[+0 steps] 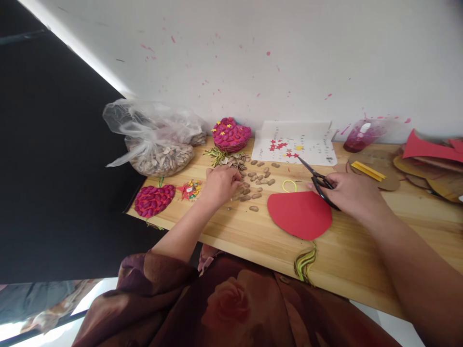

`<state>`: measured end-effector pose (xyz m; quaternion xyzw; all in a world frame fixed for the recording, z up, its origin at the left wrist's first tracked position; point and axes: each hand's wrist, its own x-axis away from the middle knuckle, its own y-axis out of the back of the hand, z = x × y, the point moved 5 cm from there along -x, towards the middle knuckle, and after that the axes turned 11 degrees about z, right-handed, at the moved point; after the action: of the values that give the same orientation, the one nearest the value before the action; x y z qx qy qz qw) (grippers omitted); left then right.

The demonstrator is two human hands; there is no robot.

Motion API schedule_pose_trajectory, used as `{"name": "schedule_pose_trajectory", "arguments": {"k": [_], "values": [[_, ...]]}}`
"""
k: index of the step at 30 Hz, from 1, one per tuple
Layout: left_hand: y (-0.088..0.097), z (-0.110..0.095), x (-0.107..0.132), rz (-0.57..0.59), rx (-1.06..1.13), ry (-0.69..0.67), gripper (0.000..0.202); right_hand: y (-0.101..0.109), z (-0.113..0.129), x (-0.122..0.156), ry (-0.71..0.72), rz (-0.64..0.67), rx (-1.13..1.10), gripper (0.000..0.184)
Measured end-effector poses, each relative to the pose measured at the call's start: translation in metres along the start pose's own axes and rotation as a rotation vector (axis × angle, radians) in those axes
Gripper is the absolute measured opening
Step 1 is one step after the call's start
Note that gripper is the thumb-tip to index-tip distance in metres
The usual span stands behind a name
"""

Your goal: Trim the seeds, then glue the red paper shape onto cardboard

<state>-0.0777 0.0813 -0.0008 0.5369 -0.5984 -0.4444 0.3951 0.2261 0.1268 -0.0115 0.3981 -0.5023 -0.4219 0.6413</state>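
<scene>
My left hand [222,184] rests at the edge of the scattered peanuts [264,181], its fingers curled together; whatever is between the fingertips is hidden. In my right hand [352,193] is a pair of black-handled scissors [317,182], blades pointing up and left toward a white paper. Below the scissors lies a red card shape [299,214] with a yellow loop [290,181] at its top and a green-brown tassel [306,266] hanging over the table's front edge. Left of my left hand are a pile of small red and yellow cut pieces [190,190] and a magenta-shell-covered heart [155,200].
Plastic bags of peanut shells [162,159] stand at the back left. Near the wall are a stack of magenta hearts [231,135], the written paper [314,137] with red stars, and a stained cup [363,135]. Cardboard pieces [430,171] and a yellow strip [368,171] lie right.
</scene>
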Motion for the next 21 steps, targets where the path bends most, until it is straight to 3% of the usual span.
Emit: {"name": "schedule_pose_trajectory", "arguments": {"k": [7, 14, 21], "values": [[-0.0025, 0.0011, -0.0025, 0.009, -0.019, 0.036, 0.009, -0.0037, -0.0041, -0.0025, -0.026, 0.025, -0.017, 0.049], [-0.0004, 0.0026, -0.0047, 0.051, 0.235, 0.018, 0.008, -0.0037, -0.0028, -0.0030, 0.003, 0.010, -0.022, 0.047], [-0.0047, 0.0059, -0.0055, 0.089, 0.263, 0.068, 0.013, -0.0010, -0.0015, 0.0003, 0.013, -0.014, -0.041, 0.046]]}}
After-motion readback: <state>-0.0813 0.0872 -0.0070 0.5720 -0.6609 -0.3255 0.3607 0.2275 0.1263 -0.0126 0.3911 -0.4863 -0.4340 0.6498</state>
